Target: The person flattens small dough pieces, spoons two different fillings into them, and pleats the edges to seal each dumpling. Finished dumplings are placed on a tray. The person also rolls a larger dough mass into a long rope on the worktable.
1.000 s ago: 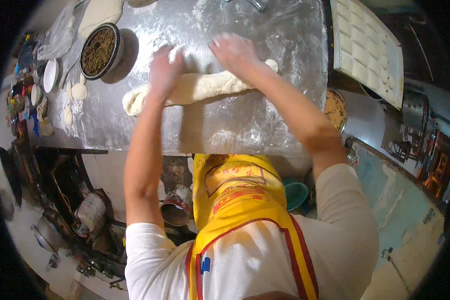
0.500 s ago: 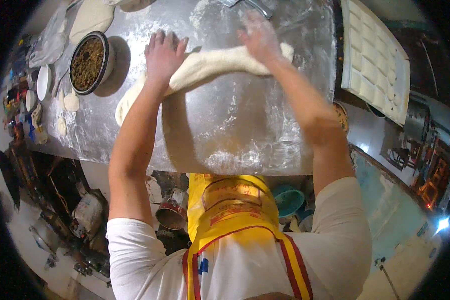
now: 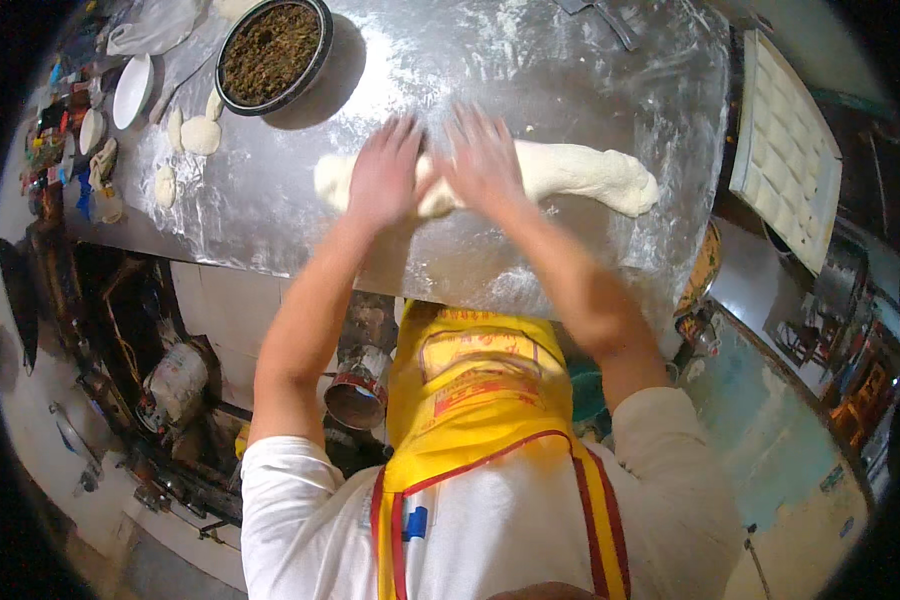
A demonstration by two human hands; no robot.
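A long roll of white dough (image 3: 585, 175) lies crosswise on the floured metal table (image 3: 610, 90). My left hand (image 3: 388, 170) presses flat on the roll near its left end, fingers stretched out and pointing away from me. Close beside it, my right hand (image 3: 480, 160) also lies on the dough, open, its fingers blurred by motion. The two thumbs nearly meet over the roll. Part of the dough is hidden under both palms; its right end reaches well past my right hand.
A black-rimmed bowl of brown-green filling (image 3: 273, 55) stands far left. Left of it are small dough pieces (image 3: 200, 135) and a white dish (image 3: 133, 92). A flat metal scraper (image 3: 610, 22) lies at the far edge. Right of the table sits a tray of dough pieces (image 3: 788, 150).
My hands have come together from wide apart and moved nearer to me. The dough roll is shorter and thicker, and lies farther right. The view has shifted.
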